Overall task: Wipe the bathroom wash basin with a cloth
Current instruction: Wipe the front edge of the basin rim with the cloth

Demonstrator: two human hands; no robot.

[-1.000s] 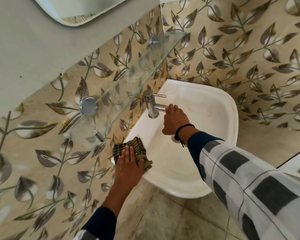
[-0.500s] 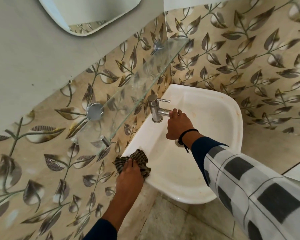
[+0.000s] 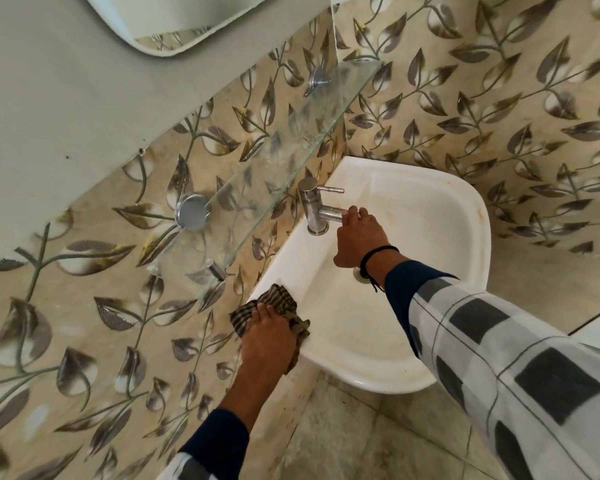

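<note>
Two hands well apart: left hand (image 3: 269,341) pressing checked cloth (image 3: 279,299) onto near-left rim of wash basin (image 3: 478,244), right hand (image 3: 359,239) curled round tap (image 3: 314,209) spout by wall; bowl lying rightward and ahead of cloth, left hand nearer, likely sweeping there.

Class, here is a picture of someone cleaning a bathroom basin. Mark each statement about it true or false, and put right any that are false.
1. The left hand presses a checked cloth onto the rim of the basin. True.
2. The cloth covers the drain. False: the drain shows uncovered beside the right wrist, apart from the cloth.
3. The right hand grips the spout of the tap. True.
4. The glass shelf is fixed below the basin. False: it is on the wall above the tap.
</note>
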